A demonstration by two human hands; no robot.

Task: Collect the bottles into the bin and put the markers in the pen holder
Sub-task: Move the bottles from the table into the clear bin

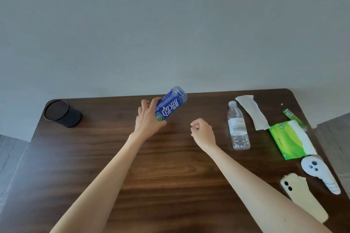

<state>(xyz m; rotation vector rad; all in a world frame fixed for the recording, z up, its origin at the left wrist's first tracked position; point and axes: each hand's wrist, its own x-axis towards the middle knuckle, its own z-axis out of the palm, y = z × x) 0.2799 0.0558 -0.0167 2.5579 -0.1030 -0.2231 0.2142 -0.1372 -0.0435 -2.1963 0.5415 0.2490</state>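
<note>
My left hand (148, 118) grips a blue-labelled bottle (171, 106) by its lower end and holds it tilted, bottom pointing up and to the right, above the far middle of the brown table (113, 157). My right hand (201, 131) hovers over the table with the fingers curled loosely; a small dark tip shows at the fingertips, too small to identify. A clear water bottle (237, 126) with a white cap stands upright to the right of it. A black round pen holder (62, 113) stands at the far left corner. No bin is in view.
Along the right side lie a white tissue (251, 111), a green tissue pack (286, 138), a small green wrapper (290, 116), a white controller (320, 172) and a pale yellow phone (301, 195). A grey wall rises behind the table.
</note>
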